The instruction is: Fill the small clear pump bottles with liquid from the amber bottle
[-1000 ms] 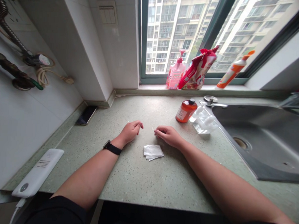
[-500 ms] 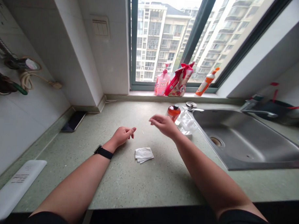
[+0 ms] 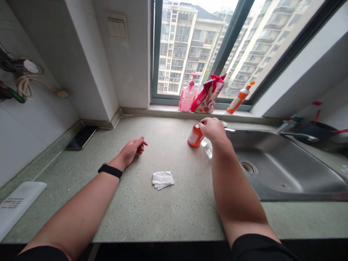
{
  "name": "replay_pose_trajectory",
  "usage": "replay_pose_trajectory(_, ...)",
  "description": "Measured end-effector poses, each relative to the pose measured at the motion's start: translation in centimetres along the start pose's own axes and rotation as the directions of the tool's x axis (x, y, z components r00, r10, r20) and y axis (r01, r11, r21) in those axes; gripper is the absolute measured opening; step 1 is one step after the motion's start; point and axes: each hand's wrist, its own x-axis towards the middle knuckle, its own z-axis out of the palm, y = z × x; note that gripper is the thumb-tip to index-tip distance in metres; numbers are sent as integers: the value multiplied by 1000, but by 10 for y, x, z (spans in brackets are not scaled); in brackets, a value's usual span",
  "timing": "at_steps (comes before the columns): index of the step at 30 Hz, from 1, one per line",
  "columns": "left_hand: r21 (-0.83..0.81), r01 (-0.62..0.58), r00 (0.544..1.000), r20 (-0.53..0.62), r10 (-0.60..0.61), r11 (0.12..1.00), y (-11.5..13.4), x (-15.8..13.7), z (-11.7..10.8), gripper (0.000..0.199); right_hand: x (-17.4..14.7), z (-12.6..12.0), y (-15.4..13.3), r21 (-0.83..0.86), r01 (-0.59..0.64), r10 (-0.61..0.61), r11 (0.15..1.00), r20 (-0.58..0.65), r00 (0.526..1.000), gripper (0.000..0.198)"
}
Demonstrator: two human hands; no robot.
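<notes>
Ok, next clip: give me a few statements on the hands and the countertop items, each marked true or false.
1. The right hand is at the top of the orange bottle. True.
2. The left hand holds the folded white tissue. False: the tissue lies apart from it on the countertop.
3. A phone lies by the wall. True.
4. The orange bottle stands in the sink. False: it stands on the countertop beside it.

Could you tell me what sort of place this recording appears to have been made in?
Most likely a home kitchen in a high-rise flat: a steel sink is set into a speckled green countertop, detergent bottles stand on the window sill, and apartment blocks fill the window.
</notes>
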Motion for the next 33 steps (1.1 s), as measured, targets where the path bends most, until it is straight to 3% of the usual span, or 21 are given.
replay_pose_trajectory(2,-207,54,998,-25,-60,977,4,0,-4,46,0,0,0,-9,32,-32,999,0,999,31)
replay_pose_trajectory(5,-494,118,982,-69,-175,861,10,-2,-9,32,-2,-5,-2,25,74,-74,997,9,997,28)
replay_pose_trajectory(8,-623,126,961,-118,-252,772,19,-7,-15,32,-8,-12,-11,101,142,-143,985,-1,990,26)
replay_pose_trajectory(10,-637,120,949,-153,-277,762,27,-11,-20,31,-16,-17,-22,165,196,-199,967,1,980,26)
replay_pose_trajectory(16,-505,79,944,-240,-227,860,56,-13,-21,21,-44,-24,-59,269,371,-401,889,66,914,28)
replay_pose_trajectory(18,-309,-15,950,-300,-83,951,59,-13,-11,18,-51,-22,-69,271,399,-434,876,80,897,31)
replay_pose_trajectory(19,-4,-145,937,-322,136,989,58,-13,-4,23,-55,-21,-73,272,407,-444,872,90,892,33)
replay_pose_trajectory(20,324,-286,907,-213,364,902,56,-13,4,37,-58,-19,-77,270,413,-451,870,98,887,33)
replay_pose_trajectory(21,567,-410,845,-60,532,715,53,-14,11,54,-61,-18,-81,267,419,-458,868,103,883,34)
replay_pose_trajectory(22,710,-494,780,105,617,502,49,-15,19,67,-64,-16,-84,260,426,-464,867,106,879,34)
replay_pose_trajectory(23,780,-542,724,242,646,314,45,-16,26,77,-67,-15,-87,250,430,-466,867,108,878,34)
replay_pose_trajectory(25,817,-569,659,383,647,96,35,-17,37,90,-73,-15,-93,229,433,-465,872,111,878,33)
replay_pose_trajectory(27,829,-558,635,408,656,25,26,-17,45,97,-79,-14,-97,214,435,-464,875,112,879,34)
replay_pose_trajectory(33,833,-552,608,383,695,24,9,-12,44,76,-90,-8,-108,158,478,-496,864,114,860,32)
